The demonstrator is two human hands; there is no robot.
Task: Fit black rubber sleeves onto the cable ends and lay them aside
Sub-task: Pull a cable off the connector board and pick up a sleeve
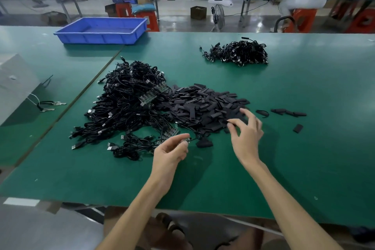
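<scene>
Near the front of the green worktop (304, 158), a thin black cable end (187, 140) with its small circuit board is sitting pinched in the left hand's (170, 154) grip. The right hand (246, 138), grip open and fingers spread, is hovering over the heap of flat black rubber sleeves (207, 105). It is risking raking up two sleeves together. The cable is also trailing into the tangled black cable pile (129, 103), so any tug is likely dragging neighbours along.

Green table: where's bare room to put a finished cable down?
Bare: the near strip of table, on the person's side of the left hand and right hand; the right side past the loose sleeves; the band between sleeve pile and far cable bundle. Crowded: the middle, where the big cable pile meets the sleeve pile.
</scene>
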